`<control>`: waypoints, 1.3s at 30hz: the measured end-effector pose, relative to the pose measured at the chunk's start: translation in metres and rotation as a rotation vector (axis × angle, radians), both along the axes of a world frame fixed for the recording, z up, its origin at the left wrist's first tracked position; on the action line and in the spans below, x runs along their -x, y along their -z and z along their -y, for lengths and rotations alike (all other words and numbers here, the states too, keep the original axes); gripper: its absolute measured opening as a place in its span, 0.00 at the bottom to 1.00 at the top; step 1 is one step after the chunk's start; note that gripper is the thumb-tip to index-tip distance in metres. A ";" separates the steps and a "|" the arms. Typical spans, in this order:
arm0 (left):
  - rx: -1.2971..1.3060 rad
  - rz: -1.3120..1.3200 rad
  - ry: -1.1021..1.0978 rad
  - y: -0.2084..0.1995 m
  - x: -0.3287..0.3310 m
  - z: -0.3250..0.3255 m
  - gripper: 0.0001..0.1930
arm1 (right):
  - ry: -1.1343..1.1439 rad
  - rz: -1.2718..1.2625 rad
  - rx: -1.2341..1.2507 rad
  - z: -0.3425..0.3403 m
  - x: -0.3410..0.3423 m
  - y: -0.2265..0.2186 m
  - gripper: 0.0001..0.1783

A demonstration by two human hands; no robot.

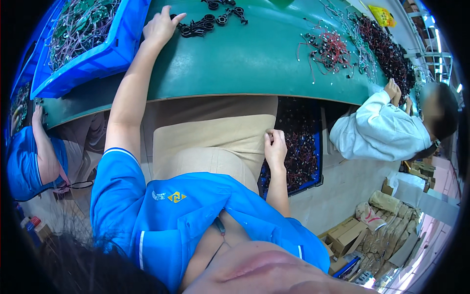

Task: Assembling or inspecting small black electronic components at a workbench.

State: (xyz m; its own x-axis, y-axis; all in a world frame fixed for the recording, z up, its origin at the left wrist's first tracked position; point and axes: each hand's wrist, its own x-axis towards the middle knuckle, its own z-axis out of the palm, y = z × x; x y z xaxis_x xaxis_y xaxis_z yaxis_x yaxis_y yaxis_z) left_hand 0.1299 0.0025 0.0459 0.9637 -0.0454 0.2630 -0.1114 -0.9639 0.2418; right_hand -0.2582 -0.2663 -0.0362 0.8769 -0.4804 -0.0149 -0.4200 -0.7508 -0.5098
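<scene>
At the far left of the green table (235,63), my left hand (161,25) is open. Its fingers are apart beside a cluster of black ring-shaped plastic parts (198,27). A blue plastic bin (125,41) stands just left of that hand, with green circuit boards and thin wires (81,32) in it. Lower down, my right hand (275,147) is held by my right thigh, at the edge of a blue crate (320,166) of small dark parts below the table. Its fingers are curled together, and whatever they hold, if anything, is hidden.
More black ring parts (232,15) lie farther back. Red-wired components (333,46) and a long heap of dark wired parts (384,46) cover the table's right side. A co-worker in a pale sweatshirt (382,127) sits right; another in blue (32,157) is left. Cardboard boxes (345,235) stand on the floor.
</scene>
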 end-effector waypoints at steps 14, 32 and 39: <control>0.539 0.060 0.122 0.032 -0.024 -0.036 0.17 | 0.014 0.292 -0.123 0.000 -0.053 -0.048 0.06; 0.927 -0.573 0.968 0.018 0.279 0.025 0.17 | 0.219 0.198 0.477 0.112 -0.219 -0.055 0.12; 0.861 -0.566 0.901 0.034 0.294 0.033 0.16 | -0.036 0.273 0.365 0.082 -0.175 -0.045 0.15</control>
State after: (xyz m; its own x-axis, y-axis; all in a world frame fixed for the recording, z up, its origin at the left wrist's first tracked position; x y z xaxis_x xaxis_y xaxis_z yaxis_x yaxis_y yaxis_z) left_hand -0.1640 -0.0308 0.0124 0.6722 -0.7322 0.1101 -0.3008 -0.1342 0.9442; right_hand -0.0836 -0.3486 0.0092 0.8414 -0.3801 0.3840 -0.2771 -0.9137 -0.2974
